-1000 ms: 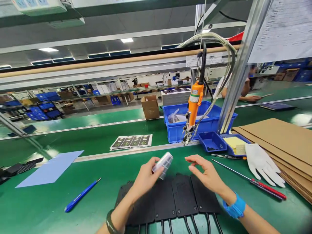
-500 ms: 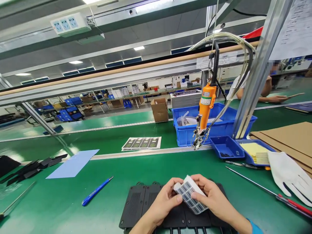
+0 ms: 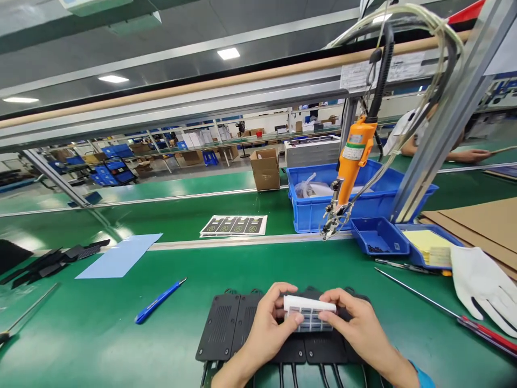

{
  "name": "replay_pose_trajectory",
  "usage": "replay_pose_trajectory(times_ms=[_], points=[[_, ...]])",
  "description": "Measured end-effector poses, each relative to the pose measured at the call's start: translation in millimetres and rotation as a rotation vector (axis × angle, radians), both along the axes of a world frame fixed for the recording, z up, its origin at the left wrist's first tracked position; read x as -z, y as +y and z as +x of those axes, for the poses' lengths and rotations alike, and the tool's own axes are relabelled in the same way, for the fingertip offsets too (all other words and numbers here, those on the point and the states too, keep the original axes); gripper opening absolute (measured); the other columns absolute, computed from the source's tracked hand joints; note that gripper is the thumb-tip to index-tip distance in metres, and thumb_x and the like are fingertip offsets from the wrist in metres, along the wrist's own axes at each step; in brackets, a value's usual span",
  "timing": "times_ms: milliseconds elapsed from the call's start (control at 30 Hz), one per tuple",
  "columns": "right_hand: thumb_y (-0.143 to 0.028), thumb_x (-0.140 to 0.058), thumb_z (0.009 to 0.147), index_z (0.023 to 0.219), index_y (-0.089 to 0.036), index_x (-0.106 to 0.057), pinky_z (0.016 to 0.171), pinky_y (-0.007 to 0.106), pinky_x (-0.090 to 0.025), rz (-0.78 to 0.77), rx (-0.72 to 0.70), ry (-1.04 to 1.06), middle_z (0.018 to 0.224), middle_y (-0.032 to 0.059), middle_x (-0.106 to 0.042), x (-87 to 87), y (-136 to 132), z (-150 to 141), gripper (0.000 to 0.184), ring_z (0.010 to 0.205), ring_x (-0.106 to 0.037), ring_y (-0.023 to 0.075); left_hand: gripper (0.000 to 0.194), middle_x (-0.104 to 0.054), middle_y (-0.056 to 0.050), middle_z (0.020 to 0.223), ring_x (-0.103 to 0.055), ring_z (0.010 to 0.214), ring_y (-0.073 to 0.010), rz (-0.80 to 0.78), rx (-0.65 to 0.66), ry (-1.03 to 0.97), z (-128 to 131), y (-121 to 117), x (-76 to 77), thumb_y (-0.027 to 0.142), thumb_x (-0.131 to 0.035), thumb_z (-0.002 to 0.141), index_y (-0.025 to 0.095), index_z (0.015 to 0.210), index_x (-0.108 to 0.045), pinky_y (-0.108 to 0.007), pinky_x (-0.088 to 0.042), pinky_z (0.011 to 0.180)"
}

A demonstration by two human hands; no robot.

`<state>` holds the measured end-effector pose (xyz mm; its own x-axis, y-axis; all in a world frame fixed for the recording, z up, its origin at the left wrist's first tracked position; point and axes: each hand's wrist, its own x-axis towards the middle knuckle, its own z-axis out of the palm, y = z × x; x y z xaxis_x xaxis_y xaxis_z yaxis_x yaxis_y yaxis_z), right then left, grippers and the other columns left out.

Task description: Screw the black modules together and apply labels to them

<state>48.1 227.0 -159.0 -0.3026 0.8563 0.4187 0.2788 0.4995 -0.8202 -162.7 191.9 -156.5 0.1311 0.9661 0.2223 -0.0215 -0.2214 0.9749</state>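
Observation:
Between both hands is a curled sheet of labels, white along its rolled upper edge with rows of small grey labels facing me. My left hand pinches its left end between thumb and fingers. The right end is gripped by my right hand, thumb on the front. Just below and behind the sheet, several black box-shaped devices lie side by side on the green bench, cables running toward me. My hands cover part of that row.
A blue pen-like tool lies to the left, near a light blue sheet. On the right are a long screwdriver, a white glove and small blue trays. An orange electric screwdriver hangs before a blue bin.
The label sheet has turned from slanted to nearly level, its white rolled edge now on top. Both hands still grip it. My view has shifted slightly, dipping downward.

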Motion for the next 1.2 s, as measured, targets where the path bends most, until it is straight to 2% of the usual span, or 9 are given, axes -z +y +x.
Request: replay_pose_trajectory(times_ms=[200,500,667,733,833,967,1067,1133,1200], points=[[-0.044,-0.069,0.083,0.074,-0.024,-0.072,0.059,0.024,-0.05,0.007,-0.023,-0.029,0.068,-0.0025,-0.072,0.0,-1.3,0.2,0.022,0.062,-0.065,0.0166,0.024,-0.064,-0.003,0.071,-0.053,0.064,-0.0134,0.03,-0.073,0.178,1.0,-2.3,-4.9,0.038,-0.072,0.078,0.015,0.084,-0.071,-0.023,-0.041,0.062],[-0.051,-0.056,0.091,0.062,-0.023,-0.07,0.047,0.022,-0.043,0.08,-0.037,-0.095,0.053,-0.0037,-0.066,0.7,-1.7,0.3,0.043,0.045,-0.058,0.0122,0.027,-0.063,-0.002,0.062,-0.048,0.057,-0.0124,0.0,-0.122,0.229,2.7,-6.2,-2.0,0.041,-0.071,0.077,0.015,0.069,-0.066,-0.023,-0.035,0.056],[-0.05,-0.055,0.092,0.102,-0.024,-0.074,0.055,0.022,-0.053,0.1,-0.059,-0.025,0.067,-0.0015,-0.072,-2.0,0.4,4.8,0.034,0.056,-0.066,0.0151,0.03,-0.064,-0.003,0.066,-0.051,0.061,-0.0134,0.002,-0.138,0.18,2.6,-5.4,-5.1,0.043,-0.071,0.078,0.015,0.069,-0.063,-0.023,-0.038,0.059],[-0.041,-0.061,0.091,0.107,-0.024,-0.071,0.062,0.023,-0.056,0.168,-0.026,-0.004,0.081,0.0007,-0.074,-4.9,0.4,6.3,0.025,0.065,-0.068,0.0158,0.032,-0.062,-0.002,0.064,-0.051,0.061,-0.0127,-0.004,-0.144,0.152,1.8,-4.4,-6.2,0.044,-0.071,0.078,0.016,0.067,-0.061,-0.023,-0.039,0.06],[-0.025,-0.063,0.09,0.093,-0.025,-0.07,0.067,0.026,-0.056,0.385,0.018,-0.051,0.088,0.0036,-0.072,-8.1,0.3,7.4,0.008,0.076,-0.068,0.0173,0.037,-0.055,0.001,0.06,-0.046,0.058,-0.0109,-0.042,-0.136,0.11,0.8,-2.6,-6.6,0.047,-0.073,0.076,0.016,0.065,-0.057,-0.022,-0.038,0.058],[-0.015,-0.063,0.088,0.09,-0.025,-0.069,0.068,0.029,-0.054,0.614,-0.032,-0.12,0.087,0.0047,-0.068,-10.3,0.3,8.4,0.012,0.08,-0.065,0.0187,0.041,-0.05,0.003,0.057,-0.042,0.054,-0.0096,-0.091,-0.114,0.061,0.3,-0.1,-5.0,0.051,-0.074,0.074,0.017,0.064,-0.053,-0.021,-0.035,0.054],[-0.018,-0.061,0.09,0.087,-0.025,-0.065,0.068,0.028,-0.053,0.509,-0.108,-0.021,0.084,0.003,-0.065,-11.1,0.2,8.0,0.009,0.08,-0.063,0.0176,0.04,-0.051,0.003,0.057,-0.043,0.053,-0.0096,-0.096,-0.109,0.053,0.5,-0.2,-3.2,0.05,-0.073,0.074,0.017,0.064,-0.053,-0.021,-0.034,0.053],[-0.023,-0.062,0.091,0.099,-0.027,-0.065,0.072,0.028,-0.053,0.398,-0.127,0.018,0.089,0.0019,-0.067,-9.8,0.1,6.7,0.009,0.083,-0.063,0.0174,0.034,-0.055,0.002,0.058,-0.047,0.054,-0.0106,-0.079,-0.118,0.076,0.9,-2.2,-1.8,0.045,-0.074,0.074,0.016,0.066,-0.057,-0.021,-0.036,0.054],[-0.026,-0.064,0.09,0.117,-0.03,-0.061,0.075,0.027,-0.053,0.304,-0.13,-0.003,0.091,-0.0002,-0.068,-6.7,-0.3,4.6,0.028,0.084,-0.064,0.0164,0.026,-0.06,0.0,0.061,-0.05,0.056,-0.0119,-0.025,-0.134,0.162,1.4,-5.3,-0.6,0.039,-0.072,0.076,0.016,0.069,-0.064,-0.022,-0.037,0.055]])
